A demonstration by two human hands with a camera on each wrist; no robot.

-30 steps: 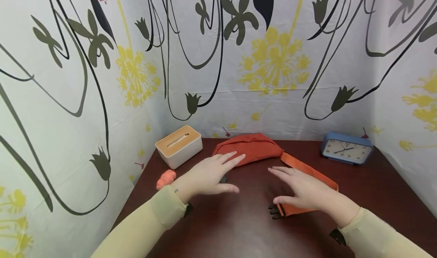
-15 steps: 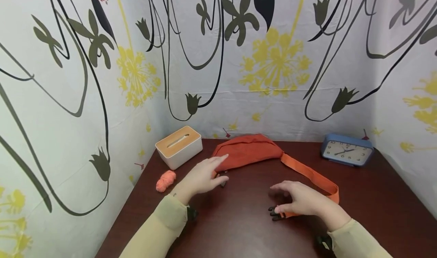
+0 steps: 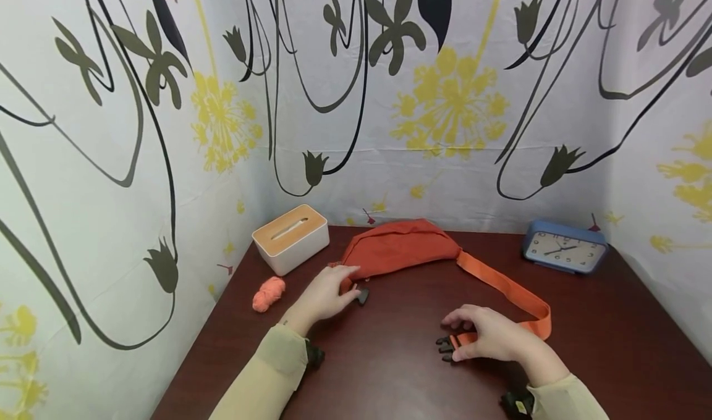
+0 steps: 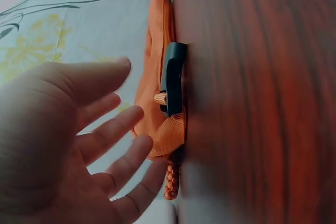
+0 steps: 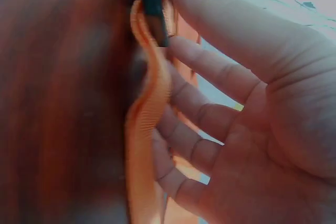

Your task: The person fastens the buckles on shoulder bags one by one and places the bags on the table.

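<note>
An orange-red waist bag (image 3: 400,247) lies at the back of the dark table, its orange strap (image 3: 514,287) looping out to the right. My left hand (image 3: 317,302) hovers at the bag's left end with relaxed fingers. Just past its thumb sits the black socket half of the buckle (image 4: 174,77), apart from the hand in the left wrist view. Over the strap's free end is my right hand (image 3: 495,336), thumb and fingers spread to either side. The black pronged buckle half (image 3: 444,348) sticks out by the thumb tip; the strap (image 5: 144,145) runs close along the fingers.
A white tissue box (image 3: 292,241) with a wooden lid stands at the back left. In front of it lies a coral yarn skein (image 3: 269,294). A blue alarm clock (image 3: 564,247) stands at the back right. Patterned cloth walls (image 3: 345,123) enclose the table.
Both hands have come down toward the table. My left hand has drawn left off the bag's front, uncovering the socket buckle half; my right has lowered to the strap's pronged end, fingers curving more.
</note>
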